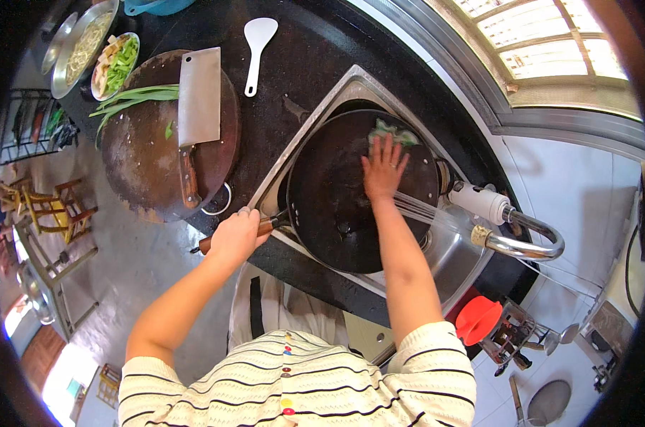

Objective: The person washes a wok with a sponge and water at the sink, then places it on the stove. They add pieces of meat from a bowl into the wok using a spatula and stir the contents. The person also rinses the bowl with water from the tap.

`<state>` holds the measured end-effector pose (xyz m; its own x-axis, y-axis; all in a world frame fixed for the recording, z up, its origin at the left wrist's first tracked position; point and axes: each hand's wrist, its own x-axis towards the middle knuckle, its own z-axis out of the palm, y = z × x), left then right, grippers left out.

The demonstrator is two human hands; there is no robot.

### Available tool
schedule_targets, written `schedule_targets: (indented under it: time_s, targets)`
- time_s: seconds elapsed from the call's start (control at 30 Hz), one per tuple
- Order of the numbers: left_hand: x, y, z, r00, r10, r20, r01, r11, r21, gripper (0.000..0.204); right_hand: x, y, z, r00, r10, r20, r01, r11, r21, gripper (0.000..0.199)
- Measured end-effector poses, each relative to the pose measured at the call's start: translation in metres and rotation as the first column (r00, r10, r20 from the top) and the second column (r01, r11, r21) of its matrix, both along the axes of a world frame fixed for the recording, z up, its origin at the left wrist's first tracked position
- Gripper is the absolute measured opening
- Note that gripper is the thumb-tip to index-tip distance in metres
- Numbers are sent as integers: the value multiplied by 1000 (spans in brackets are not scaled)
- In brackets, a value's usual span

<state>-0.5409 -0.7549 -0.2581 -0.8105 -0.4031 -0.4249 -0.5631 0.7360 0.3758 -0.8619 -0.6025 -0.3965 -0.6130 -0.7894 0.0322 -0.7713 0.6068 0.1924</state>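
Note:
A large dark wok (337, 185) rests tilted over the steel sink (451, 260). My left hand (236, 235) is closed around its wooden handle (266, 226) at the sink's near left edge. Inside the wok, my right hand (385, 171) lies flat with fingers stretched and spread. Its fingertips touch a crumpled green-and-white cloth (394, 133) near the far rim. From the white-and-chrome faucet (479, 203) on the right, thin streams of water (423, 208) run into the wok past my right wrist. A little water pools on the wok's dark surface.
Left of the sink, a round chopping board (139, 167) holds a cleaver (199, 99) and green stalks (141, 95). A white rice paddle (258, 44) lies on the black counter. Bowls of cut vegetables (114, 65) and noodles (87, 44) stand far left. A red container (479, 320) is at right.

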Motion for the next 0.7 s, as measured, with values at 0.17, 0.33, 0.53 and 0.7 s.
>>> schedule_targets:
  time_s: [0.17,0.33,0.53,0.7]
  targets:
    - [2,3,-2,999,25,-41,-25,1000,-5,37,17,72,29,983,17,183,-59,973,224,79]
    - [3,3,-6,998,11,-65,-11,1000,9,37,87,92,63,791,13,611,-295,884,362,80]
    - [5,3,-9,999,-21,-47,21,1000,5,37,148,22,49,342,222,913,-120,974,-192,70]
    - [2,2,-1,1000,-6,4,5,999,52,37,109,-73,-4,728,347,592,83,811,-578,75]
